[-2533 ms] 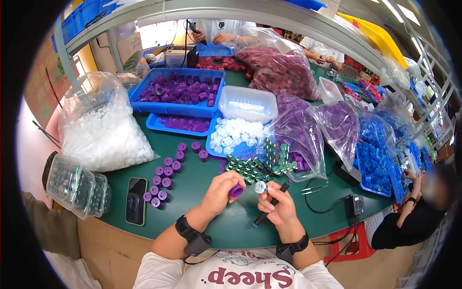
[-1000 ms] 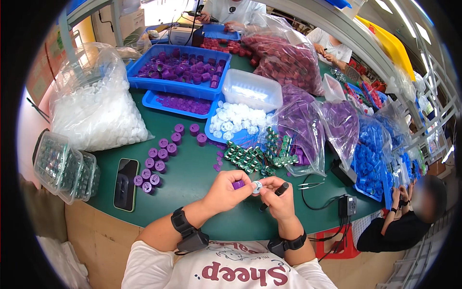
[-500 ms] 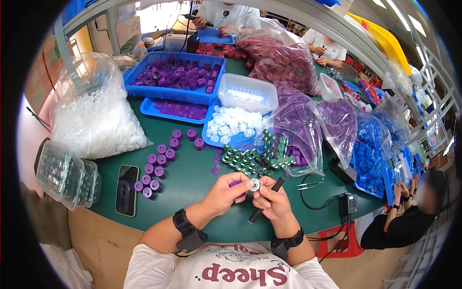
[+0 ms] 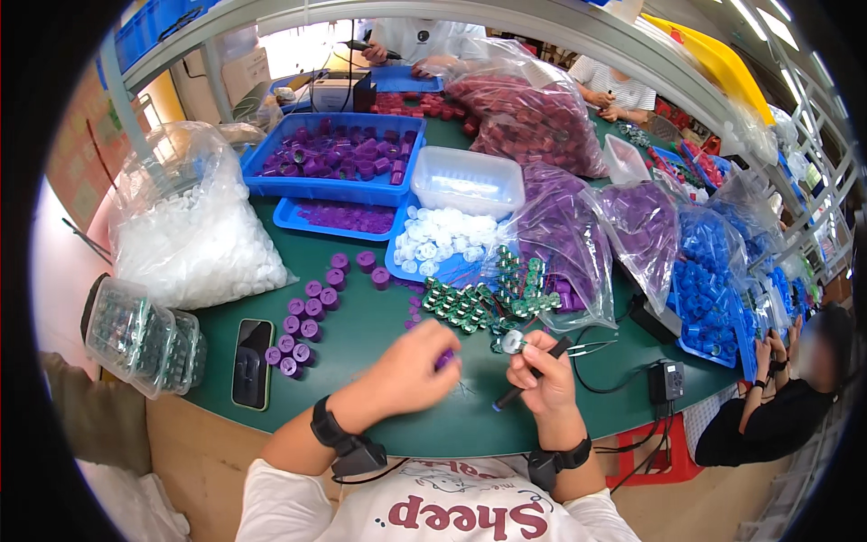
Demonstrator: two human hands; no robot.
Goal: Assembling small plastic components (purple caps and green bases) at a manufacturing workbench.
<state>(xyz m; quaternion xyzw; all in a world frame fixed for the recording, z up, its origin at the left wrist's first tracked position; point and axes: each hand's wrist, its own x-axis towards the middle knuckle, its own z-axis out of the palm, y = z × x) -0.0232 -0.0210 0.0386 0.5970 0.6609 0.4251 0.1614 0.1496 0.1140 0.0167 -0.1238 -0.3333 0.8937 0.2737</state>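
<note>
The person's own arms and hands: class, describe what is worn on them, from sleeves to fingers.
The left hand and right hand are ungloved. The left wrist has a black strap with a boxy dark module; the right wrist has a matching black strap and module. A thin dark cord curves beside the left module. The sleeves are white.
</note>
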